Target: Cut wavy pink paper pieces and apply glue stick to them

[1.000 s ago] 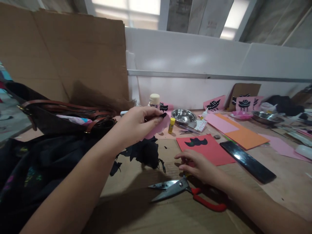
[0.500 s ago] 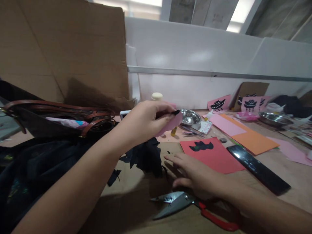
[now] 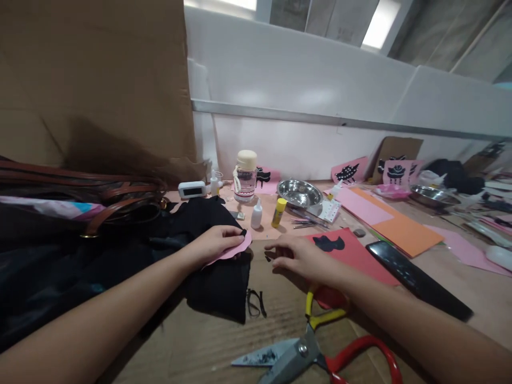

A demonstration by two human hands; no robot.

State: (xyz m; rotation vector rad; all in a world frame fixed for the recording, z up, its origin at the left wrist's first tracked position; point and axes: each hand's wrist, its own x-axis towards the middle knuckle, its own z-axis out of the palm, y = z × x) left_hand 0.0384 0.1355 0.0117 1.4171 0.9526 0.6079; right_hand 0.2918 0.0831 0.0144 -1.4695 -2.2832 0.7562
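Note:
My left hand [image 3: 222,244] is closed on a pink paper piece [image 3: 236,249], with a small black bit at the fingertips. Beneath it lies black cloth [image 3: 220,290], spread over the brown cardboard [image 3: 192,341]. My right hand [image 3: 298,257] hovers low over the cardboard, fingers bent and apart, holding nothing that I can see. Small black scraps [image 3: 268,258] lie by its fingertips. Closer to me, scissors [image 3: 303,349] with one yellow and one red handle loop rest with their blades apart. A red sheet [image 3: 360,256] bearing a black cut-out [image 3: 328,243] is partly behind my right forearm.
A glue stick [image 3: 279,212], white squeeze bottle [image 3: 256,214], lidded jar [image 3: 245,178] and metal bowl [image 3: 300,193] stand behind my hands. To the right are a black phone-like slab [image 3: 418,280] and orange paper [image 3: 408,226]. A bag with brown straps [image 3: 116,210] is at left.
My left hand has come down and left with the pink paper, uncovering the jar and bottle. My right hand no longer covers the scissors' yellow handle. The view has shifted a little.

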